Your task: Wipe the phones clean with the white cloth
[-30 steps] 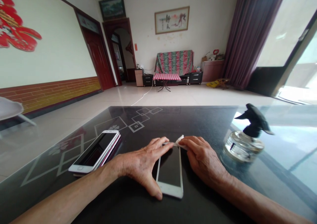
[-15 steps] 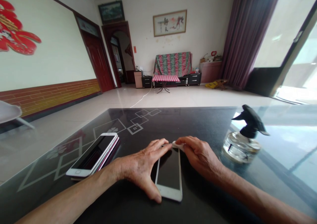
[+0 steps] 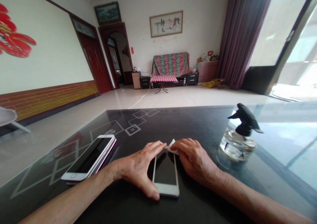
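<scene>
A white-framed smartphone (image 3: 165,174) with a dark screen lies face up on the black table. My left hand (image 3: 140,169) braces it from the left, thumb at the lower left corner and fingers by the top edge. In my right hand (image 3: 194,156) is a folded white wipe (image 3: 171,144), pressed on the phone's top right corner; most of the wipe is hidden under the fingers. To the left, several phones are stacked, a white phone (image 3: 89,154) on top. On the right stands a clear spray bottle (image 3: 237,146) with a black trigger head and some liquid.
The glossy black table (image 3: 188,121) has pale square line patterns on its left part. Beyond it is a tiled floor with a small folding table (image 3: 163,79) under a checked cloth. A white chair (image 3: 10,116) is at the far left.
The view has shifted slightly. My right hand has moved the wipe a little left across the phone's top edge, and more of the wipe's end sticks up. My left hand stays on the phone.
</scene>
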### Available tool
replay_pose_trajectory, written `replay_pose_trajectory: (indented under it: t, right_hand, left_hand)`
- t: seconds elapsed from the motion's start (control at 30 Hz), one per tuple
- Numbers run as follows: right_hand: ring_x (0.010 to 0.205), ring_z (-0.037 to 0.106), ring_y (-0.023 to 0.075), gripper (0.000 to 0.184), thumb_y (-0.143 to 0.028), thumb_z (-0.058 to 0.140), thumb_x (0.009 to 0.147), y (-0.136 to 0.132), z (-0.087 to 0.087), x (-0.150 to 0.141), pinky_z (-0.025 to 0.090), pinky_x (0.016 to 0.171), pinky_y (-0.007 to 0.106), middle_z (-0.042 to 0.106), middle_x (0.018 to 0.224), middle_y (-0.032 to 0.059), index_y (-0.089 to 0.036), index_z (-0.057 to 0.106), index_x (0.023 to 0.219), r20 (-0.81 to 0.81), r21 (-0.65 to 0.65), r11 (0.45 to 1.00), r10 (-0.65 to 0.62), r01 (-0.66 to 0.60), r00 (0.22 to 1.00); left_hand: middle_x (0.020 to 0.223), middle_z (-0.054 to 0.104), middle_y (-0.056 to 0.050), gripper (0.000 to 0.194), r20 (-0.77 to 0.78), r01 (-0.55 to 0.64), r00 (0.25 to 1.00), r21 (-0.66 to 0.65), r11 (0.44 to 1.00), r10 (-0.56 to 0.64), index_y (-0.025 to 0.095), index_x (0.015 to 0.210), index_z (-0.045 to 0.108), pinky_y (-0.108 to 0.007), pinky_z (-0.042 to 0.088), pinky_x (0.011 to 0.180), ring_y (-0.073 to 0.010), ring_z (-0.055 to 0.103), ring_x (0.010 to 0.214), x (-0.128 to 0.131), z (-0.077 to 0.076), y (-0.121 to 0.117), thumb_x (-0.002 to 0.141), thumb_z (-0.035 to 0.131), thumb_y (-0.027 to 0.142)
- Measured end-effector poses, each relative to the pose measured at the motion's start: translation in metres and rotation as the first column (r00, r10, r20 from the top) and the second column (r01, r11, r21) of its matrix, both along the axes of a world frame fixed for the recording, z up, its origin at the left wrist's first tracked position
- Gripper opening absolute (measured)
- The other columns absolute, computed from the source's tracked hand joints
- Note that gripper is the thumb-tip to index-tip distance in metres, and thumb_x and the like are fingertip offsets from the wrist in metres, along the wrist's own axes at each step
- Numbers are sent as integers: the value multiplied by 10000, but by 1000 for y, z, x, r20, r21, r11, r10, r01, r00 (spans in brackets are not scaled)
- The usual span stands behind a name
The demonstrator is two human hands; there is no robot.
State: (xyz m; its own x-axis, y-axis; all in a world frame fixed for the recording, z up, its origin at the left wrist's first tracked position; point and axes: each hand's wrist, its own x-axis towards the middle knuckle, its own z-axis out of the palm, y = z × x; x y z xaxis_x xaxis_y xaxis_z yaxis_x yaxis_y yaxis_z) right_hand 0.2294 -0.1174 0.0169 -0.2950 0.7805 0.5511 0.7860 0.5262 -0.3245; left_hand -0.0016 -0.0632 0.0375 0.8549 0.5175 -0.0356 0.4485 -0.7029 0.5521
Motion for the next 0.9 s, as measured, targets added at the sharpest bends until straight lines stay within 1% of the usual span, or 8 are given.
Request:
replay_pose_trajectory:
  t: [0.17,0.3,0.37,0.43,0.53,0.67,0.8,0.9]
  right_hand:
    - [898,587,179,299,-51,440,805,1,-2,2,409,828,337,682,957,37,-213,644,953,9,13,999,-32,32,999]
    - [900,588,192,280,-71,453,809,2,-2,4,423,815,346,684,965,47,-215,652,944,11,46,995,-85,84,996]
    - [902,588,196,282,-70,453,810,2,-1,4,432,818,352,683,982,47,-218,648,950,-15,63,994,-93,94,996]
    - [899,591,192,283,-72,440,823,2,0,3,447,818,345,680,991,44,-221,641,956,-81,79,992,-94,101,992]
    - [877,606,172,271,-93,417,857,3,3,2,470,804,308,680,966,37,-224,633,956,-215,97,989,-84,107,973]
    - [878,619,157,241,-124,425,881,3,8,0,478,802,273,674,954,29,-227,628,958,-314,118,987,-69,111,947]
    - [919,613,153,237,-130,419,893,1,9,-4,474,838,267,661,996,35,-225,619,975,-341,144,987,-24,78,940]
    - [903,620,147,230,-138,421,898,-1,9,-7,483,822,255,662,984,35,-221,620,977,-343,128,991,1,46,939]
  left_hand:
    - [1545,153,-170,1288,-39,-14,999,-26,1000,13,166,1482,174,-513,149,1139,-376,133,1407,-1,7,-1,427,858,445]
    - [1552,166,-114,1225,39,-36,998,-176,984,43,221,1478,193,-490,118,1152,-346,150,1411,-7,10,5,466,851,428]
    - [1546,195,-104,1204,117,-23,991,-333,943,65,227,1476,195,-497,120,1149,-343,160,1410,-10,9,10,484,846,430]
    - [1533,230,-116,1187,220,5,969,-482,876,116,205,1474,200,-503,125,1145,-345,169,1407,-10,7,12,501,836,444]
    - [1501,298,-143,1144,358,40,905,-611,790,231,159,1470,209,-483,161,1142,-340,219,1393,-6,4,12,541,790,490]
    - [1456,374,-143,1095,418,25,845,-653,757,333,141,1471,198,-458,204,1138,-317,298,1363,1,2,9,589,738,500]
    - [1503,284,-165,1153,361,-120,834,-621,775,418,128,1478,160,-453,134,1154,-320,226,1396,2,3,8,550,787,404]
    - [1507,276,-172,1158,318,-205,834,-578,790,450,124,1474,176,-480,102,1153,-338,200,1401,3,4,7,533,789,406]
